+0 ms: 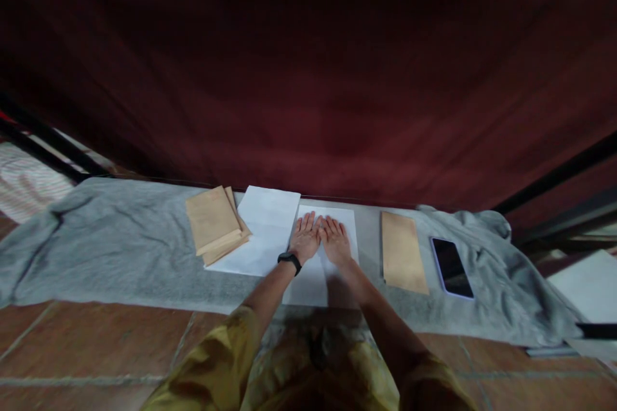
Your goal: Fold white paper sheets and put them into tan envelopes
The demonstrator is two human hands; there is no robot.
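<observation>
Both palms lie flat on a white sheet of paper in front of me. My left hand, with a black band on its wrist, has its fingers stretched out over the upper part of the sheet. Beside it, my right hand is spread flat too, the two hands touching or nearly so at the thumbs. A faint line runs lengthwise down the sheet; whether it is a crease I cannot tell. Just left are more white sheets, partly under a pile of brown paper envelopes.
Everything rests on a grey cloth over a low surface. To the right lie a brown envelope stack and a phone. A dark red cloth hangs behind, with black bars at the sides. Tiled floor shows nearest me.
</observation>
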